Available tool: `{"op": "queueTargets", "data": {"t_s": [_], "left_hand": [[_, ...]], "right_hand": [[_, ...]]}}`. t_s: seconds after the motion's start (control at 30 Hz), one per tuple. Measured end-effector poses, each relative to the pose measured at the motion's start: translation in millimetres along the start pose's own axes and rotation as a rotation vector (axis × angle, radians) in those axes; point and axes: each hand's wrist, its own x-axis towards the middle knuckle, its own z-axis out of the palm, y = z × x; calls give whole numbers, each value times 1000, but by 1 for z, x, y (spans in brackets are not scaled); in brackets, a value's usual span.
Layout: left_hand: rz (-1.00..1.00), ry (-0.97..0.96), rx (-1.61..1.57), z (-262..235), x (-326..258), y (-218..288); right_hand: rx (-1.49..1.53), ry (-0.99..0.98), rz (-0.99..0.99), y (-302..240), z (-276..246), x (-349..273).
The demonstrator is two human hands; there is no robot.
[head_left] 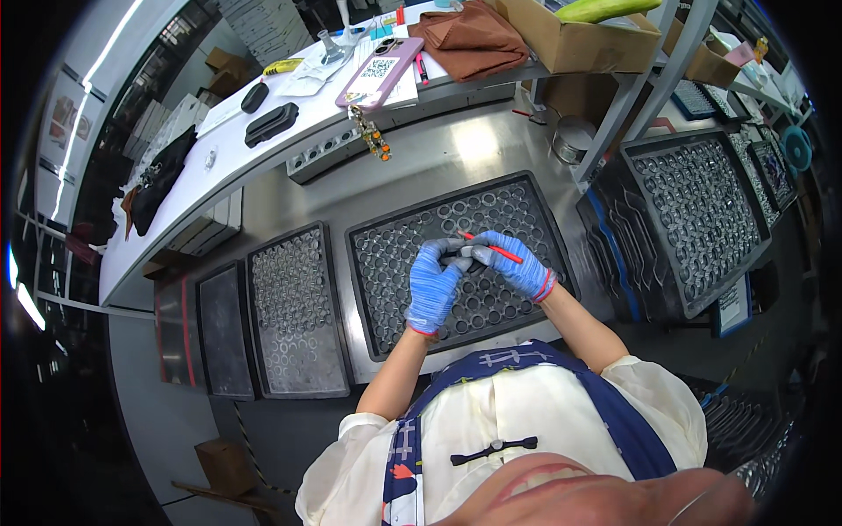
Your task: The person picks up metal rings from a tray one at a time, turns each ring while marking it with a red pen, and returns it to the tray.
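Both my hands, in blue gloves with grey fingertips, meet over the middle of a black tray [358, 289] filled with rows of small metal rings. My left hand [434, 282] is closed, its fingertips pinched around something small that the fingers mostly hide. Against it, my right hand [519, 267] is also closed and grips a slim red pen [504, 253], which slants across the fingers with its tip toward the far left. Fingertips of the two hands touch or nearly touch.
To the left lie a partly filled ring tray [303, 373] and a dark flat tray [226, 333]. Stacked ring trays [702, 219] rise at the right. A raised white shelf [219, 145] spans the back, bearing a purple phone [381, 72], a brown cloth [474, 39] and a cardboard box [596, 53].
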Motion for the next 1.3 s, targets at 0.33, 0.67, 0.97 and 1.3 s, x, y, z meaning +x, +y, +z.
{"op": "queueTargets", "data": {"t_s": [0.33, 0.67, 0.97, 1.3], "left_hand": [[-387, 68, -627, -6, -12, -20], [-573, 123, -603, -20, 20, -110], [-167, 57, 547, -66, 85, -222], [27, 7, 978, -52, 128, -217]], "right_hand": [[-49, 23, 11, 26, 15, -9], [-34, 156, 134, 106, -2, 19], [-140, 389, 433, 170, -22, -32], [-36, 418, 388, 140, -13, -9]]}}
